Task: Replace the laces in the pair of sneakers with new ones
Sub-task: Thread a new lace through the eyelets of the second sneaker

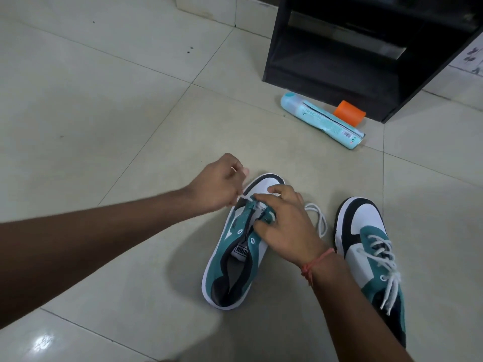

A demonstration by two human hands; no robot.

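My left hand point(219, 184) pinched the white lace point(241, 197) taut while my right hand point(285, 220) gripped the near sneaker point(235, 257) at its eyelets (steadying it for threading, I judged).

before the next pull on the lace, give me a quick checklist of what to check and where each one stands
1. Left hand pinches the lace end: ok.
2. Right hand holds the near sneaker steady at the eyelets: ok.
3. Lace crosses the lowest eyelets evenly: cannot tell, fingers cover them.
4. Loose lace loop free of snags beside the shoe: ok.
5. Upper eyelets laced: not ok, none threaded.
6. Other sneaker laced: ok, though whether with new laces cannot tell.
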